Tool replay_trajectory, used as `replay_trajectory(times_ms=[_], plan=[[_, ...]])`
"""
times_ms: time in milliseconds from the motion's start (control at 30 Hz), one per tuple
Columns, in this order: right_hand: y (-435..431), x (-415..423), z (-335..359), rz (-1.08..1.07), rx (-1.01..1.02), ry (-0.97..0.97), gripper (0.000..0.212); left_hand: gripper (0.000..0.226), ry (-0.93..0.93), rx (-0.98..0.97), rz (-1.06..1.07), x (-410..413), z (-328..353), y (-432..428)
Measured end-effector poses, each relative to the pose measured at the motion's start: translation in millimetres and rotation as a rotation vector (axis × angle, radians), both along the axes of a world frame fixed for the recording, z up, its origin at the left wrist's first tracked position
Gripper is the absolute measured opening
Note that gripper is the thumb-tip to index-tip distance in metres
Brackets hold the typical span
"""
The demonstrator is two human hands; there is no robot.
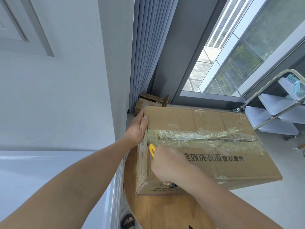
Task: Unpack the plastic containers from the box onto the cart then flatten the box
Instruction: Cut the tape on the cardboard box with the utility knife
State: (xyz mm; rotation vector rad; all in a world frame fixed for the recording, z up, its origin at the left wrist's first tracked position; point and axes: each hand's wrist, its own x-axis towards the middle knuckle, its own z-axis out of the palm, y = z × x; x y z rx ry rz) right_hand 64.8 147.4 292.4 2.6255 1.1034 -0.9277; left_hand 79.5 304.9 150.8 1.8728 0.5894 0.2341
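A large brown cardboard box (206, 123), sealed with clear tape along its top seam and printed with dark characters, sits on a round wooden table (165, 210). My left hand (137, 128) holds the box's far left corner, with the thumb on top. My right hand (166, 164) grips a yellow box cutter (152, 149) whose tip meets the tape at the left end of the seam. The box's contents are hidden. The cart (279, 111), with a metal frame and white shelves, stands at the right.
A smaller open cardboard box (148, 101) stands on the floor behind, beside grey curtains (148, 55). A white wall is on the left and a large window at the upper right. A sandalled foot (127, 221) shows below the table edge.
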Motion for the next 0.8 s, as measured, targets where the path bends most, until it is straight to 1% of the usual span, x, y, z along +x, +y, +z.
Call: replay_trajectory(times_ms=[167,300,367,467,567,600,700,800], plan=[[-5,1,7,-0.018,0.033,0.04,0.033,0.056,0.011,0.009,0.005,-3,0,0],[-17,0,0,-0.022,0.023,0.112,0.023,0.055,0.018,0.027,0.009,-5,0,-1],[-19,2,0,-0.076,0.065,0.15,0.019,0.055,0.02,0.036,0.013,-5,1,-1],[-25,8,5,-0.125,0.101,0.214,0.024,0.056,0.046,0.058,0.02,-5,4,-1],[-37,15,10,-0.226,0.133,0.373,0.019,0.057,0.066,0.055,0.034,-8,11,-4],[-41,17,13,-0.25,0.159,0.396,0.016,0.057,0.072,0.052,0.04,-8,13,-5],[-46,27,14,-0.286,0.286,0.346,0.015,0.056,0.104,0.049,0.031,-10,22,-8],[-46,37,10,-0.258,0.361,0.264,0.016,0.054,0.133,0.019,0.044,-11,28,-12]])
